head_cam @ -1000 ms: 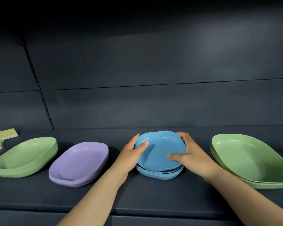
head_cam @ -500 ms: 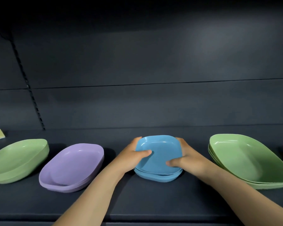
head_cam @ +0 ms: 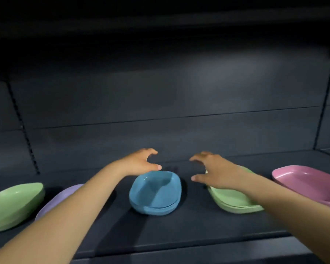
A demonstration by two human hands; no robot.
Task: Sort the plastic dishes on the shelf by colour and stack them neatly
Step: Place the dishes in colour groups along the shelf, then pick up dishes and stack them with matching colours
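Blue dish stack (head_cam: 155, 192): on shelf (head_cam: 188, 229), ungripped | left hand (head_cam: 141, 161): grip wide, above stack's rear-left rim | right hand (head_cam: 212, 171): grip wide, right of stack, over green stack (head_cam: 234, 201)

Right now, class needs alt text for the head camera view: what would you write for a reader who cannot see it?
Two bare hands, left hand and right hand, hover open above a stack of blue dishes on a dark shelf. A green dish and a purple dish sit left; a green stack and a pink dish sit right.
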